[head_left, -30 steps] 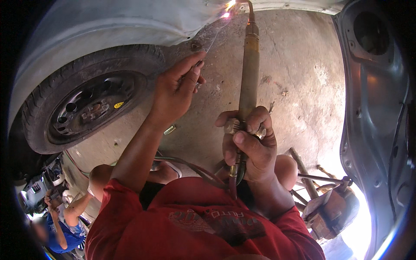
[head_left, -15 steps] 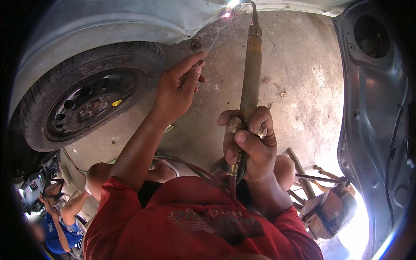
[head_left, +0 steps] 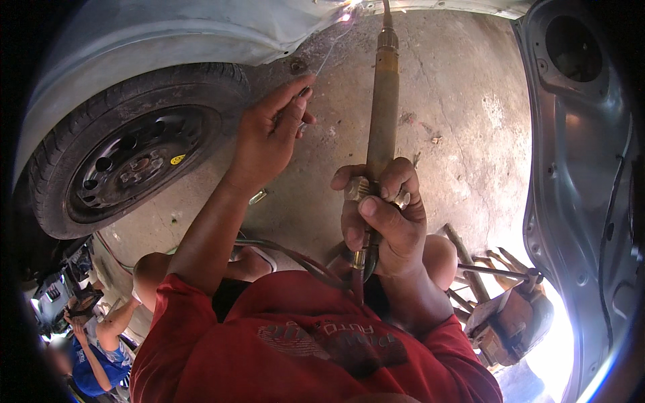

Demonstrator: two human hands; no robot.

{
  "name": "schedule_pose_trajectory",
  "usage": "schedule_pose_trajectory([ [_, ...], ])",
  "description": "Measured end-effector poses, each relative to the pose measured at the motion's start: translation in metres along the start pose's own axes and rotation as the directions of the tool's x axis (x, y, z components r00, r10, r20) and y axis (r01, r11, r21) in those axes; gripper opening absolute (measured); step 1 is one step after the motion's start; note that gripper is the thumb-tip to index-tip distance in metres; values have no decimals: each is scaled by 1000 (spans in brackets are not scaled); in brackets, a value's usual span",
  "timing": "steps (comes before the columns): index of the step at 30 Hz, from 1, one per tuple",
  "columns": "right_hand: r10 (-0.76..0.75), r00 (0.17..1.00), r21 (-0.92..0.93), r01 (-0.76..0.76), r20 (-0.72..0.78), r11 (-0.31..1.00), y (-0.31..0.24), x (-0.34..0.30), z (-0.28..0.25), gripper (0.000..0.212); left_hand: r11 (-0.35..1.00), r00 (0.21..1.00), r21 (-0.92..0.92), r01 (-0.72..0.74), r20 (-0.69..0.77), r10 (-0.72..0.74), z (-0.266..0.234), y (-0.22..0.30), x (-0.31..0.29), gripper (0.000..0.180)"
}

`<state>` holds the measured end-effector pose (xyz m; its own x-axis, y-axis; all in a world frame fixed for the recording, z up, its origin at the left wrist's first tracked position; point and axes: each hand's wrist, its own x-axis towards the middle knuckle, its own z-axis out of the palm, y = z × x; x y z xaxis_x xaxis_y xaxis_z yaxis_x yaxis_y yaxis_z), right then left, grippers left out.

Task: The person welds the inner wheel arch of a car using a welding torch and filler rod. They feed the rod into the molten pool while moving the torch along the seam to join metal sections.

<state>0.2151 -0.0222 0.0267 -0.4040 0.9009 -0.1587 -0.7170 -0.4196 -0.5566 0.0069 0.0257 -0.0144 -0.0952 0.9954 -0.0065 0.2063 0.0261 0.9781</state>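
My right hand point(head_left: 390, 215) is wrapped round the lower end of a gas welding torch point(head_left: 384, 114), beside its brass valve knobs. The torch points away from me, its narrow tip cut off by the top edge. A thin filler wire point(head_left: 327, 57) is pinched in my left hand point(head_left: 272, 134), with something small and dark between the fingers. The wire's far end runs up to a bright glow point(head_left: 347, 13) at the lower edge of the pale car body panel point(head_left: 201, 30). Glare hides the exact contact there.
A car wheel point(head_left: 141, 161) stands at the left, close to my left forearm. An open car door point(head_left: 571, 168) borders the right side. Red and green hoses point(head_left: 289, 252) trail from the torch. A person in blue point(head_left: 97, 366) sits at lower left. Wood pieces point(head_left: 470, 269) lie at lower right.
Both hands and the torch have shifted slightly up and left in the picture. The torch's bent tip has mostly left the view, and the visible glow is smaller.
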Motion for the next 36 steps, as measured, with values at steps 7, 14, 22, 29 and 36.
schedule_pose_trajectory([
  [7,-7,1000,10,7,1,1000,-1,0,1,21,999,1000,-32,6,-3,-7,0,-1,0,37],
  [14,-16,1000,-6,16,8,1000,1,0,1,21,1000,1000,16,9,-3,-9,-2,-1,0,38],
  [22,-12,1000,-1,12,13,1000,0,0,1,21,999,1000,36,-28,-3,28,-3,-1,1,35],
  [29,-4,1000,14,4,25,1000,1,0,-3,21,998,999,39,-44,-12,44,-1,-3,2,34],
  [36,-2,1000,23,2,5,1000,1,0,1,22,999,999,22,-36,-30,37,-1,-2,2,33],
])
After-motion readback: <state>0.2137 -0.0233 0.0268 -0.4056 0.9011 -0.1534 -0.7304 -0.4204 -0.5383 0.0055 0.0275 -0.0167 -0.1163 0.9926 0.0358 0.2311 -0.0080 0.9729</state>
